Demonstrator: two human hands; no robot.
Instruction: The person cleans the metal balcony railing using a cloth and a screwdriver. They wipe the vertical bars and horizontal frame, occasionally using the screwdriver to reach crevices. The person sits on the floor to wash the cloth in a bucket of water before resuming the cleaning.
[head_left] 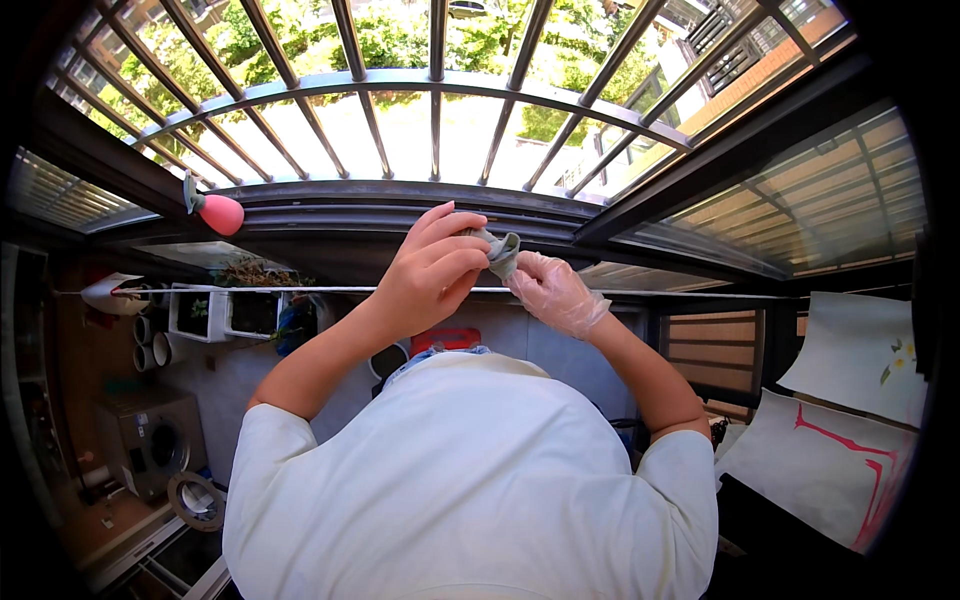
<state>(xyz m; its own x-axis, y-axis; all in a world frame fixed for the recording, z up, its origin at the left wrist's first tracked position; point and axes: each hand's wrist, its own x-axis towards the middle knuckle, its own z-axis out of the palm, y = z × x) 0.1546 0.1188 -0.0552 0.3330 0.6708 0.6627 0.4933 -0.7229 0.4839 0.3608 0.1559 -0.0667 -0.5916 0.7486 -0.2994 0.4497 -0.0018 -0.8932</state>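
Both my hands are raised in front of the barred window, holding a grey-green cloth between them. My left hand is bare, its fingers bent over the cloth's left end. Around my right hand is a thin clear plastic glove, and its fingers pinch the cloth's lower right part. The cloth looks bunched or twisted, with a folded, open-looking end at the right. Part of it is hidden behind my left fingers. Away to the left, a pink rounded object with a grey-green top rests at the window frame.
Metal window bars rise beyond the dark window track. A thin pale line runs across at hand level. White planters and a front-loading washing machine are below left. Large painted paper sheets hang at right.
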